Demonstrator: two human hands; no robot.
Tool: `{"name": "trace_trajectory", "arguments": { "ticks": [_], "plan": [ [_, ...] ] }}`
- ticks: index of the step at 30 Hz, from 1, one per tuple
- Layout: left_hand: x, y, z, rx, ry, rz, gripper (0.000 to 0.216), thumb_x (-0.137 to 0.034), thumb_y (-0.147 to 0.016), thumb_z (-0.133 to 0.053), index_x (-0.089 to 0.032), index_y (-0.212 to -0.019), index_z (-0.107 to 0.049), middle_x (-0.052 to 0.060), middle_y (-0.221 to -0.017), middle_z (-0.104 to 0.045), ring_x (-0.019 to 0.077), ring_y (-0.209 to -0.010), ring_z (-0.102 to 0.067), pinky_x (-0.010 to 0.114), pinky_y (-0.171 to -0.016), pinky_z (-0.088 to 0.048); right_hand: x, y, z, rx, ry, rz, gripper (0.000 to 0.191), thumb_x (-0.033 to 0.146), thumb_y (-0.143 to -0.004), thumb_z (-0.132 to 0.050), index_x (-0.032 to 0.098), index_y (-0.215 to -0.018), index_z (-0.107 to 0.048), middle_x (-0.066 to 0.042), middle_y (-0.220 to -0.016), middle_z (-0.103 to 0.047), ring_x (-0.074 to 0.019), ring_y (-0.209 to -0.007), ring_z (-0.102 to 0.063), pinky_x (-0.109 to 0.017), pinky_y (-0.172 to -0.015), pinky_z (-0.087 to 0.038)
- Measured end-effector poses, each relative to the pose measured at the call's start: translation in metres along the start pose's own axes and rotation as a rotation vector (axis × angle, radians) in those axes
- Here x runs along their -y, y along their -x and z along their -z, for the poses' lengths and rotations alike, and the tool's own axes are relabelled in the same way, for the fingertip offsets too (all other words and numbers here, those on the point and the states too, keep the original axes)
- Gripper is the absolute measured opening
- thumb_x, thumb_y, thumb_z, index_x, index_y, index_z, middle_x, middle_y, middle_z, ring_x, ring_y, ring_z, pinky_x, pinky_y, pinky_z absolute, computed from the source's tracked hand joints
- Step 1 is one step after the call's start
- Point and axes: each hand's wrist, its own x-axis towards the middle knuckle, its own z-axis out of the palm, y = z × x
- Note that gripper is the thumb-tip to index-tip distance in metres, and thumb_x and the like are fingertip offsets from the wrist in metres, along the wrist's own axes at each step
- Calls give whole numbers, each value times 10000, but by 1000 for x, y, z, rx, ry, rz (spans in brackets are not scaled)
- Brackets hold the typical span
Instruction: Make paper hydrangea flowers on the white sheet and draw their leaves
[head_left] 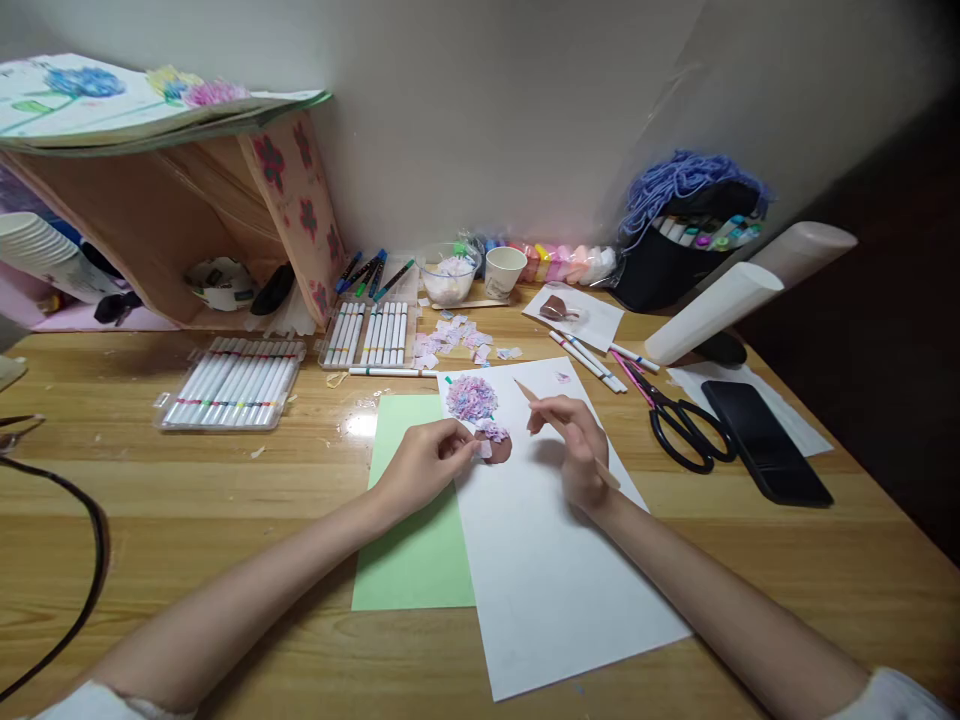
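A white sheet of paper (555, 570) lies at an angle, partly over a green sheet (409, 560). Near its top left is a round pink and purple paper flower (472, 398). Just below sits a brown disc (499, 449), with small purple paper scraps (493, 430) on its upper part. My left hand (431, 455) pinches a small pale paper piece (484, 450) against or just over the disc's left edge. Held like a pencil in my right hand (577, 450) is a thin pointed wooden stick (527, 391), its tip raised toward the upper left.
Loose paper scraps (457, 338) lie behind the sheet, near a glass bowl (450, 275) and paper cup (504, 270). Marker cases (232, 385) stand left. At right are scissors (690, 430), a phone (765, 440), white rolls (712, 312) and a small card with brown clay (555, 307).
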Motion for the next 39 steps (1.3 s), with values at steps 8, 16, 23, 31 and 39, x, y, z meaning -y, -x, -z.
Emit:
{"name": "trace_trajectory", "arguments": {
  "ticks": [8,16,23,31,39],
  "plan": [
    [-1,-16,0,-51,-174,-48,158,-267,-821,-568,-140,-747,-627,-8,-642,-591,93,-570,-483,210,-546,-357,-3,-5,-1,131,-272,-234,361,395,-951,-350,208,-725,-561,4,-597,-561,-137,-559,-496,-269,-551,-398],
    [0,-20,-1,-61,-168,-50,144,-253,-815,-571,-142,-750,-635,-16,-622,-591,86,-553,-489,202,-535,-367,-3,1,0,273,24,-100,432,396,-970,-328,201,-645,-533,10,-589,-537,-119,-543,-495,-259,-544,-374],
    [-1,-21,-3,-60,-196,-78,119,-226,-820,-564,-149,-767,-638,-21,-627,-595,88,-567,-504,204,-555,-374,-2,0,-1,318,140,-15,420,366,-982,-294,205,-673,-527,11,-597,-543,-118,-538,-506,-258,-554,-384],
    [-1,-19,-2,-98,-219,-72,187,-279,-879,-503,-161,-759,-583,-36,-607,-543,88,-548,-453,216,-549,-332,-1,1,-2,287,163,-52,425,367,-986,-289,206,-670,-523,10,-594,-522,-117,-527,-509,-258,-550,-393],
    [-1,-15,0,-116,-322,-36,268,-271,-904,-427,-169,-663,-481,-35,-578,-471,99,-540,-400,242,-547,-272,-1,-2,-4,311,136,-143,427,394,-988,-289,207,-654,-478,32,-533,-478,-106,-491,-479,-245,-540,-385]
  ]
}}
